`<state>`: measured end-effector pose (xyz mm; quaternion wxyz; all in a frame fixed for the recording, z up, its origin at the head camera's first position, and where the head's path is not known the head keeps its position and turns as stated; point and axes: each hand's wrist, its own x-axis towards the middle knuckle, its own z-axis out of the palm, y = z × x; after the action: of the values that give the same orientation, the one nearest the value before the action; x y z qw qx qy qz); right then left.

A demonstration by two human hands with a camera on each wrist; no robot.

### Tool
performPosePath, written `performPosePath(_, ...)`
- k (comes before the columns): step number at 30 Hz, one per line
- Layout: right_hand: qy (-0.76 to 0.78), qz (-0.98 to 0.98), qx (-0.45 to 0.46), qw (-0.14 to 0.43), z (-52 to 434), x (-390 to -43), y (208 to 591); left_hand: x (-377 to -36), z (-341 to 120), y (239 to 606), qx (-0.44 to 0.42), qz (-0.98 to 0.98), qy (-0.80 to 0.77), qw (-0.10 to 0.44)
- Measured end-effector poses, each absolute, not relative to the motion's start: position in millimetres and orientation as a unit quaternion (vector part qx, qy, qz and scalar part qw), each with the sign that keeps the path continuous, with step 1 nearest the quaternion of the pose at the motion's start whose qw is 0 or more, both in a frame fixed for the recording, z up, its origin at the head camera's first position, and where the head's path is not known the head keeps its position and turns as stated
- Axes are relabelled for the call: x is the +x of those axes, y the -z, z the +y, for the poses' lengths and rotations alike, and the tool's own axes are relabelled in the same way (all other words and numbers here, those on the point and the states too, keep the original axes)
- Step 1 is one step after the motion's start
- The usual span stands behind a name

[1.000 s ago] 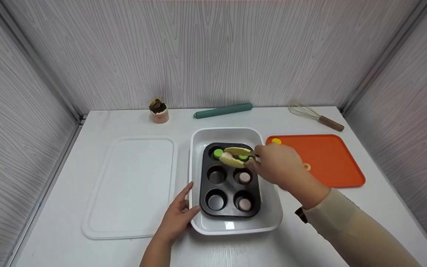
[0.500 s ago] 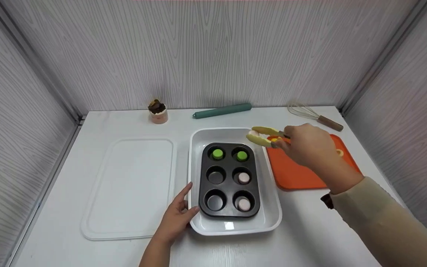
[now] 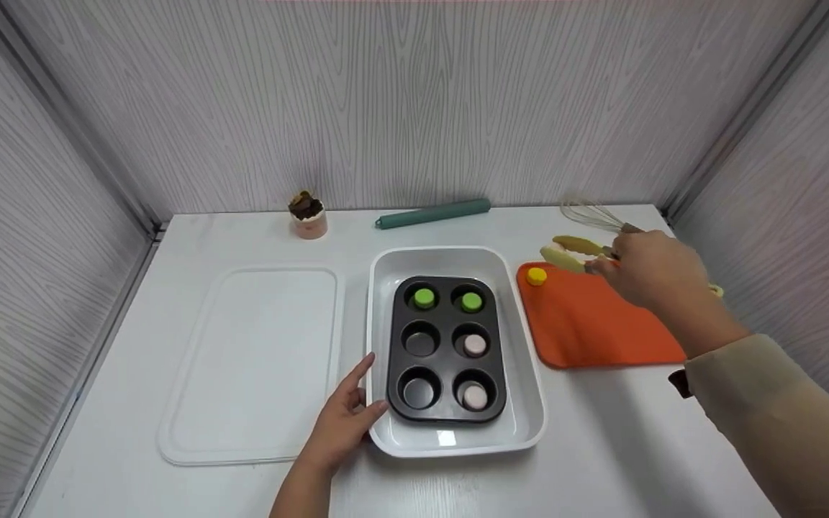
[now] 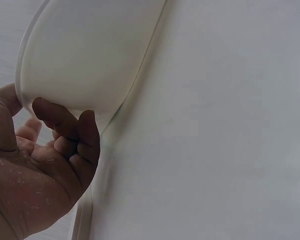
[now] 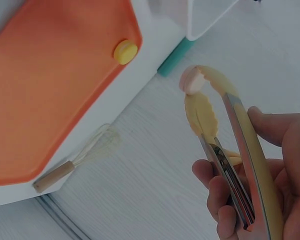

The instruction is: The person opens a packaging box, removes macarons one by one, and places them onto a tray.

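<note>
My right hand (image 3: 663, 273) grips yellow-tipped tongs (image 5: 250, 160) above the orange tray (image 3: 601, 331). A pale pink macaron (image 5: 191, 80) is pinched between the tong tips. One yellow macaron (image 3: 536, 276) lies in the tray's far left corner. A black muffin tin (image 3: 447, 360) sits inside a white tub (image 3: 529, 424). Green macarons (image 3: 424, 298) occupy its two far cups, and pink macarons (image 3: 475, 345) the other two right-hand cups; the remaining left cups are bare. At the tub's near left side, my left hand (image 3: 342, 428) holds the wall, thumb at the rim and fingers curled against the outside.
A flat white lid (image 3: 263, 360) lies left of the tub. Along the back edge are a small cupcake-like ornament (image 3: 309, 219), a green rolling pin (image 3: 432, 214) and a whisk (image 3: 591, 214), whose handle is partly behind my right hand. Walls enclose the back and sides.
My right hand has carried the tongs and pink macaron from above the muffin tin's far cups rightward to over the orange tray. The left hand and tub have stayed put.
</note>
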<state>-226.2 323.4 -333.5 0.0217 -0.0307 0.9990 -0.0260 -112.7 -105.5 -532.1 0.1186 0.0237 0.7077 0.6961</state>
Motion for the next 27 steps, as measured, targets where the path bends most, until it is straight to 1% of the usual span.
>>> performPosePath(5, 0.025, 0.999, -0.015, 0.03, 341, -233, 339, -113, -107, 533, 0.031, 0.698, -0.705, 0.12)
performPosePath(8, 0.026, 0.999, -0.008, 0.045, 352, -239, 342, -113, -107, 533, 0.031, 0.693, -0.71, 0.122)
performPosePath(12, 0.031, 0.997, 0.016, 0.068, 367, -247, 346, -112, -106, 533, 0.027, 0.692, -0.711, 0.124)
performPosePath(17, 0.037, 0.995, 0.046, 0.078, 383, -253, 354, -112, -106, 533, 0.03, 0.688, -0.714, 0.124)
performPosePath(24, 0.06, 0.991, 0.029, 0.113, 390, -258, 369, -111, -107, 533, 0.029, 0.693, -0.71, 0.123)
performPosePath(27, 0.065, 0.991, 0.03, 0.109, 392, -260, 373, -112, -107, 534, 0.03, 0.695, -0.708, 0.123)
